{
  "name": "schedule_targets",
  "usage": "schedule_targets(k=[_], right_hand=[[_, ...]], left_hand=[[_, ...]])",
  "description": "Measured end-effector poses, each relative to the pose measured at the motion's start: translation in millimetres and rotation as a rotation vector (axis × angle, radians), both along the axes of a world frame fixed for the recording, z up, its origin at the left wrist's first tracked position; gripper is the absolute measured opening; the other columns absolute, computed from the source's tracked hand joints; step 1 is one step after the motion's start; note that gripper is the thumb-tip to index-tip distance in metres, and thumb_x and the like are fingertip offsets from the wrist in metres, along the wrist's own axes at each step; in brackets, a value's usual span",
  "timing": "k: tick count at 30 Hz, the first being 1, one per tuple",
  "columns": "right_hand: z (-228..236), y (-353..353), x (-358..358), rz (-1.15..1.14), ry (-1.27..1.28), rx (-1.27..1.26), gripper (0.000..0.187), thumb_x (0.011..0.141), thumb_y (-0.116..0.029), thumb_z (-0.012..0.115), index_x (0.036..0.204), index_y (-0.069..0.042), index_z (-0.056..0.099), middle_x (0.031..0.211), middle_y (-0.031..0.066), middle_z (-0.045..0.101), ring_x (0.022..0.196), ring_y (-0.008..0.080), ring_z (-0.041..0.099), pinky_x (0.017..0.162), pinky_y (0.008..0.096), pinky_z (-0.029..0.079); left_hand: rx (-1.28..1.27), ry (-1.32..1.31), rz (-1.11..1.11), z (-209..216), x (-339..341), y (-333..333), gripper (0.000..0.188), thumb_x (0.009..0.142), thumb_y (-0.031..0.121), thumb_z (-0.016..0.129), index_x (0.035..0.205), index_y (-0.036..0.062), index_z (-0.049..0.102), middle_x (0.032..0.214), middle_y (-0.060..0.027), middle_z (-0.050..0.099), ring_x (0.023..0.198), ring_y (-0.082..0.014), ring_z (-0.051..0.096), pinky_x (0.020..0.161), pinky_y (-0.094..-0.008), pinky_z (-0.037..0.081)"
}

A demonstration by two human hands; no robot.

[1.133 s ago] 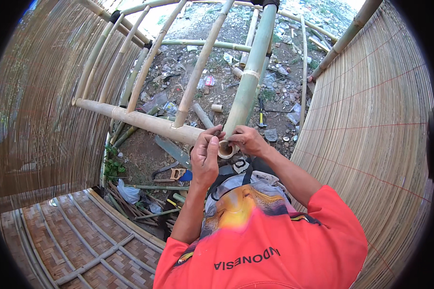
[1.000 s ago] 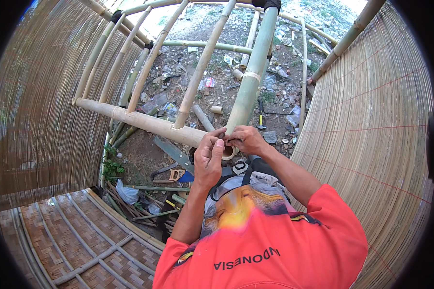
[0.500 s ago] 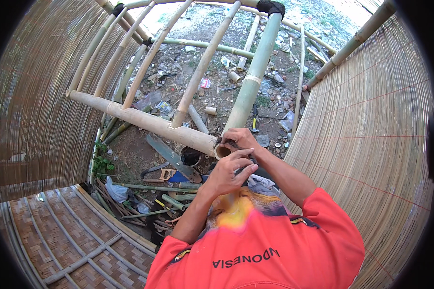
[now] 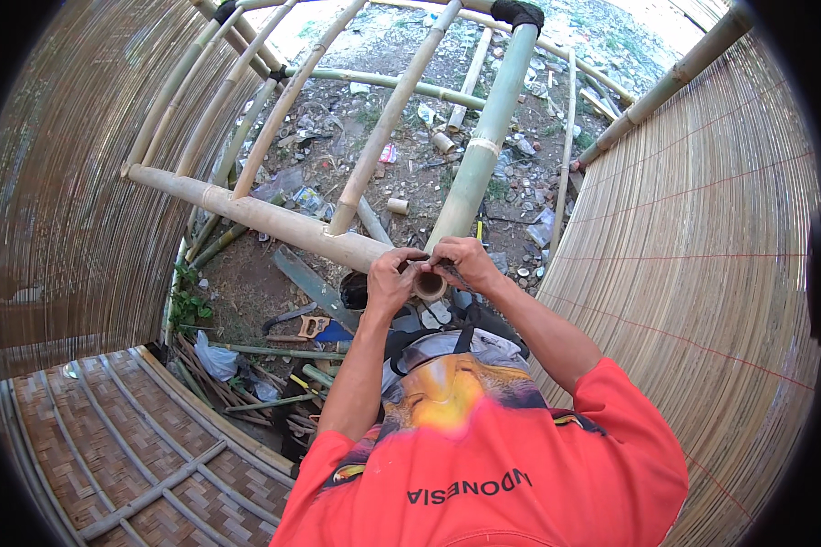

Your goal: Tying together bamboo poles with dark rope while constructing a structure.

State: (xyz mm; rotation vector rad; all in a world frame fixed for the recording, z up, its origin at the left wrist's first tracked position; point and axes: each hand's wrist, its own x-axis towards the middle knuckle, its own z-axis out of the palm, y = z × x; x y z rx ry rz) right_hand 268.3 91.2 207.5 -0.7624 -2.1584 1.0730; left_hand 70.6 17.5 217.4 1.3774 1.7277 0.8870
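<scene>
A bamboo frame of rails and slats stands before me. At its near corner a pale bamboo rail (image 4: 274,219) meets a thick green bamboo pole (image 4: 472,173), with a hollow cut end (image 4: 431,285) facing me. My left hand (image 4: 392,281) is closed at the left of this joint, thumb and fingers pinching a dark strand. On the other side my right hand (image 4: 466,263) also pinches the dark binding strand (image 4: 454,275), part of which hangs below its fingers. How the strand runs round the joint is hidden by my fingers. Black binding (image 4: 517,13) wraps the far corner.
Below the rail are a dark bucket (image 4: 353,290), a handsaw (image 4: 314,326) and a flat green bamboo piece (image 4: 312,284). Cut sticks and a plastic bag (image 4: 217,358) lie left. Slatted blinds (image 4: 684,237) flank both sides; a woven bamboo panel (image 4: 137,456) is lower left.
My left hand has moved left and up from in front of the joint and now pinches at its left side. The hollow end shows more fully. My right hand has shifted slightly right.
</scene>
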Motion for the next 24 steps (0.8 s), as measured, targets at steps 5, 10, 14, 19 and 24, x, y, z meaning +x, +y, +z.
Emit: schedule_targets(k=[5, 10, 14, 19, 24], right_hand=[[0.5, -7.0, 5.8, -0.008, 0.022, -0.004, 0.014, 0.081, -0.002, 0.077, 0.094, -0.006, 0.073, 0.087, 0.0121, 0.07, 0.082, 0.0313, 0.071, 0.07, 0.0398, 0.056], [9.6, -50.3, 24.0, -0.123, -0.042, -0.101, 0.023, 0.093, 0.001, 0.066, 0.112, -0.007, 0.076, 0.092, 0.0123, 0.071, 0.085, 0.0275, 0.073, 0.075, 0.0401, 0.058], [27.4, -84.6, 23.9, -0.224, 0.419, -1.328, 0.033, 0.109, -0.014, 0.049, 0.139, -0.004, 0.06, 0.109, 0.0136, 0.069, 0.082, 0.0189, 0.071, 0.07, 0.0321, 0.059], [30.2, -114.8, 8.6, -0.576, 0.331, -1.194, 0.043, 0.105, -0.032, 0.061, 0.138, -0.005, 0.056, 0.094, 0.0084, 0.069, 0.071, 0.0101, 0.061, 0.062, 0.0252, 0.048], [20.7, -135.3, -5.4, -0.791, 0.255, -0.867, 0.029, 0.104, -0.022, 0.062, 0.118, 0.002, 0.069, 0.085, -0.0004, 0.067, 0.074, 0.0046, 0.054, 0.063, 0.0246, 0.044]], left_hand=[[-0.088, -0.048, -0.005, 6.5, 4.2, 4.2, 0.012, 0.085, 0.007, 0.078, 0.095, 0.0015, 0.075, 0.095, -0.0124, 0.077, 0.09, -0.0226, 0.073, 0.076, -0.0367, 0.056], [0.439, 0.286, -0.016, -10.9, 9.9, 1.7, 0.009, 0.083, 0.003, 0.076, 0.087, 0.0024, 0.068, 0.088, -0.0119, 0.074, 0.084, -0.0356, 0.068, 0.082, -0.046, 0.051], [0.284, 0.199, -0.019, -19.7, 4.4, -0.8, 0.01, 0.084, 0.009, 0.076, 0.087, 0.0084, 0.067, 0.088, -0.0073, 0.074, 0.091, -0.0306, 0.067, 0.082, -0.0452, 0.044], [0.241, 0.194, -0.054, -24.1, 5.0, 2.5, 0.01, 0.086, 0.01, 0.077, 0.087, 0.0077, 0.067, 0.085, -0.0084, 0.074, 0.09, -0.0312, 0.068, 0.081, -0.0456, 0.043], [0.255, 0.214, 0.004, -17.4, 12.4, 2.6, 0.008, 0.086, 0.008, 0.076, 0.086, 0.0068, 0.067, 0.083, -0.0096, 0.073, 0.085, -0.0317, 0.068, 0.08, -0.0453, 0.044]])
